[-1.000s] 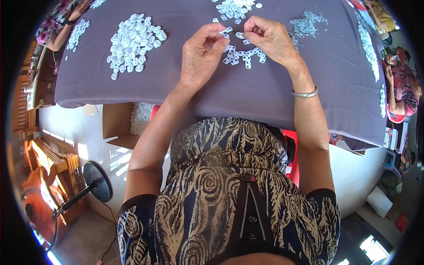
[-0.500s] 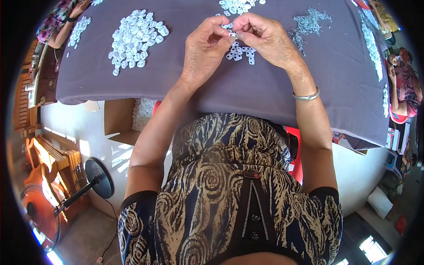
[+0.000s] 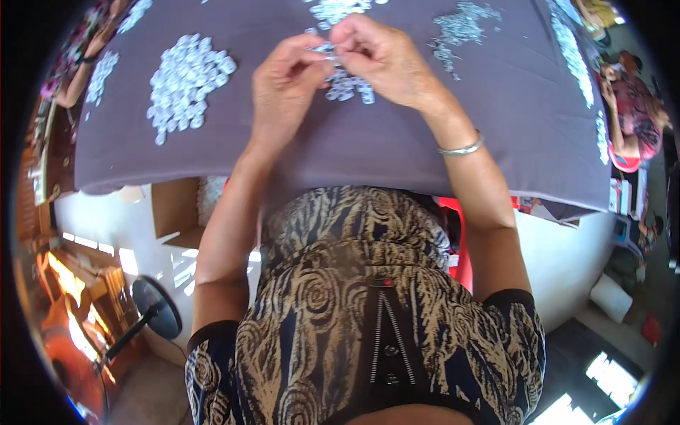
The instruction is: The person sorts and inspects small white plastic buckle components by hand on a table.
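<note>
Over the far middle of the cloth, my left hand (image 3: 287, 88) and my right hand (image 3: 386, 60) meet with thumbs and forefingers pinched. Between their tips is a small white plastic piece, blurred and mostly covered by the fingers. Just below the fingertips lies a small group of white pieces with dark holes (image 3: 348, 88). A larger heap of rounded white plastic pieces (image 3: 190, 85) lies left of my left hand. To the right of my right hand are scattered thin metal bits (image 3: 464, 32), perhaps screws or pins. Beyond my hands sits another white heap (image 3: 340, 8).
A grey-purple cloth (image 3: 354, 142) covers the table. Co-workers' arms show at the left (image 3: 74, 85) and right (image 3: 623, 134) edges, beside more white heaps. Below the table's left edge stand an open cardboard box (image 3: 175, 209) and a fan (image 3: 157, 308).
The whole view has shifted, so the hands and heaps appear further left. Both hands stay pinched together at the same spot over the small group, now more blurred.
</note>
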`<state>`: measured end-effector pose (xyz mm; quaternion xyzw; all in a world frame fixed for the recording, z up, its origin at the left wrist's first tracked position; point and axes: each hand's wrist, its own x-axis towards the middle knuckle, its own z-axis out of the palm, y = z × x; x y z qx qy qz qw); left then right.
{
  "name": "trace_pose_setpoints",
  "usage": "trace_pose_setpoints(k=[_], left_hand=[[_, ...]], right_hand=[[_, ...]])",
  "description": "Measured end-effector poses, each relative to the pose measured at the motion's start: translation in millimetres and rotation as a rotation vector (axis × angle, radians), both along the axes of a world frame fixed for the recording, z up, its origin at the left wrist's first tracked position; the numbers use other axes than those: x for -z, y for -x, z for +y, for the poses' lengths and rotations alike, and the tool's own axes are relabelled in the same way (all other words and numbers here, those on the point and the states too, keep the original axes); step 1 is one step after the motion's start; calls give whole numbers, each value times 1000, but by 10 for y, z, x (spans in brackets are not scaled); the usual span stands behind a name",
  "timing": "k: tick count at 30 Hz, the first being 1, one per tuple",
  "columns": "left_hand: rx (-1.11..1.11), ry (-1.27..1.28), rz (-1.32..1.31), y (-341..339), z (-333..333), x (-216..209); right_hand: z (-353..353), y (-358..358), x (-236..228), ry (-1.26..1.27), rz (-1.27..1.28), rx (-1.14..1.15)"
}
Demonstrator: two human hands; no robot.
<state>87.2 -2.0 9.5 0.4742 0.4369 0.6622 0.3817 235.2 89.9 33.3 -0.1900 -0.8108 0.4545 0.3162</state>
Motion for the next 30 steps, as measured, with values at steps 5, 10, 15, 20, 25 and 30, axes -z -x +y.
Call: trace_pose_setpoints(k=[5,10,15,20,25,30], left_hand=[[-42,-5,-15,28,-16,26],[-68,94,77,-14,-22,12],[-97,112,85,-21,-13,75],[-90,102,77,-40,-7,85],[-102,94,61,-29,-18,79],[-107,81,61,-17,4,68]], right_hand=[[-24,11,-44,-61,-24,56],[274,-429,-286,-226,-250,226],[629,-1134,-281,-251,-500,440],[774,-1430,35,-318,-466,494],[745,-1358,44,-344,-524,465],[758,-1338,65,-405,-500,454]])
